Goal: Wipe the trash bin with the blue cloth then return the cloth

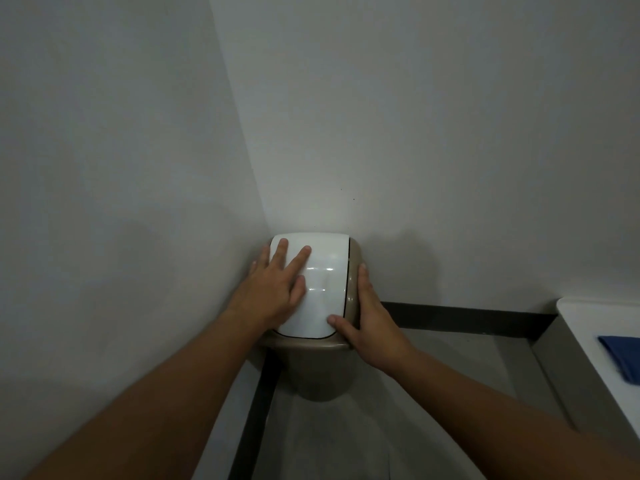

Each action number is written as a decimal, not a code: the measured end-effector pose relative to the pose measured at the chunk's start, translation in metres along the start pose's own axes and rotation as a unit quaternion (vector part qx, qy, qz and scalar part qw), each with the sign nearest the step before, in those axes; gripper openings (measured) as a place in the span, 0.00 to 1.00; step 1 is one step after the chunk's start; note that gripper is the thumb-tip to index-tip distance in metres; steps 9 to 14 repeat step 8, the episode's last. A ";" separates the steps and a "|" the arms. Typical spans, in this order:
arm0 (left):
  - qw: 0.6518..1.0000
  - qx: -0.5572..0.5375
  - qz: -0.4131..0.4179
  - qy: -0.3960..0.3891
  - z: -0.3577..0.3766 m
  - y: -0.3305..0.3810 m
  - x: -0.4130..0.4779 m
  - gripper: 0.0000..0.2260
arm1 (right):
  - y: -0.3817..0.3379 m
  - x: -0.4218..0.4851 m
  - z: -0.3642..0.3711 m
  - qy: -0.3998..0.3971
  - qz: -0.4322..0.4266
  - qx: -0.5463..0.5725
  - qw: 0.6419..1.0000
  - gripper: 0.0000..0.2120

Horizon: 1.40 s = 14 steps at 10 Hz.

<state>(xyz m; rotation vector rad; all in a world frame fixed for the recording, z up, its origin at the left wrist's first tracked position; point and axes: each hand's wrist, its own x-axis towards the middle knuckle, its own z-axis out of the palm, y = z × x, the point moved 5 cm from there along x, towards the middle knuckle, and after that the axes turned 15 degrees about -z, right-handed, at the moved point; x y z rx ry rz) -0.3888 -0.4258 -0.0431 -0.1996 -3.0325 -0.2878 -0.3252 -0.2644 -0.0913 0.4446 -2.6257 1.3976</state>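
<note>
A beige trash bin (322, 372) with a glossy white swing lid (320, 289) stands on the floor in the corner of two walls. My left hand (273, 289) lies flat on the left part of the lid, fingers spread. My right hand (372, 323) clasps the bin's right rim, thumb on the lid's front corner. The blue cloth (623, 358) lies folded on a white surface at the far right edge, apart from both hands.
Grey walls meet right behind the bin. A dark baseboard (467, 317) runs along both walls. The white countertop (588, 327) with a grey side panel stands to the right. Grey floor (339, 438) stretches in front of the bin.
</note>
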 end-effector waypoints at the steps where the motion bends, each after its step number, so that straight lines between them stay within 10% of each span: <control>1: 1.000 -0.004 0.003 0.000 0.003 0.000 0.006 0.24 | 0.002 0.004 -0.001 0.002 -0.002 0.000 1.000 0.47; 5: 0.999 0.050 0.012 0.004 -0.025 0.006 0.010 0.25 | -0.008 0.005 -0.028 -0.009 0.037 -0.078 0.996 0.44; 8: 0.997 0.002 0.052 0.052 -0.196 0.080 0.006 0.29 | -0.134 0.025 -0.170 0.049 0.010 -0.224 0.973 0.37; 14: 0.997 0.002 0.052 0.052 -0.196 0.080 0.006 0.29 | -0.134 0.025 -0.170 0.049 0.010 -0.224 0.973 0.37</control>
